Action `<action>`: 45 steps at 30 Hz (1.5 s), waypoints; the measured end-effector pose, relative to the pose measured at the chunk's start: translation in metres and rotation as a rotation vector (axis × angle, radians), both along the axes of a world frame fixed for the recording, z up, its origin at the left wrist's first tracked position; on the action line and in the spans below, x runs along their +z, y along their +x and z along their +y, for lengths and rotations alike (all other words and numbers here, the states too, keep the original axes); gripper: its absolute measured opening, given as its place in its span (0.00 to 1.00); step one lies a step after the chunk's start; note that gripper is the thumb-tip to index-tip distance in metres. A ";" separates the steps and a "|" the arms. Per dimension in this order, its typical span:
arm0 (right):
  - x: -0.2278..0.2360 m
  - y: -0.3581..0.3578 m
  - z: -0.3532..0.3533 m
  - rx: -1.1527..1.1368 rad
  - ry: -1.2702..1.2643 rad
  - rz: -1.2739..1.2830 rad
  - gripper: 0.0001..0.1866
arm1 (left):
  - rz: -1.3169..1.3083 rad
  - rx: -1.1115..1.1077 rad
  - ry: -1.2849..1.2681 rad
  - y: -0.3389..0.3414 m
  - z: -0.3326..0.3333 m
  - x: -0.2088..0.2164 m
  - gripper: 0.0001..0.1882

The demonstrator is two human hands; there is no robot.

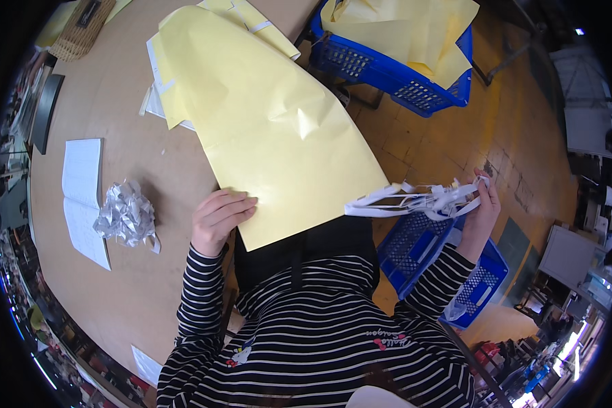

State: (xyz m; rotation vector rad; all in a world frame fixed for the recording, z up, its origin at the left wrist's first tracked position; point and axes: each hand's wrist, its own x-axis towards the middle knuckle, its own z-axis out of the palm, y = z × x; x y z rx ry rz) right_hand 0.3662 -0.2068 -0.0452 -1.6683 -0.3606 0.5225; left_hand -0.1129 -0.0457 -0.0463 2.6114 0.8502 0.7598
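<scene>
A large pale yellow sheet (pixel 272 129), creased near its middle, slants from the table's far side toward my body. My left hand (pixel 219 216) grips its near left edge, with fingers lying on top and the thumb hidden. Off to the right, my raised right hand (pixel 481 211) is closed on a loose bunch of thin white strips (pixel 434 201). The strips stretch leftward to the sheet's near right corner; whether they are joined to it I cannot tell. Beneath the sheet's far end lie more yellow and white sheets (pixel 251 22).
On the brown table (pixel 115 306), a crumpled silvery-grey wad (pixel 127 214) sits against an open notebook (pixel 81 200). A wicker basket (pixel 81 28) stands at the far left. A blue crate (pixel 394 71) at the far right holds yellow sheets. More blue crates (pixel 486 272) are below my right arm.
</scene>
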 end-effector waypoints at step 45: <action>0.099 -0.429 0.210 1.463 0.697 -0.360 0.21 | -0.311 -0.112 -1.142 0.089 -0.125 -0.135 0.12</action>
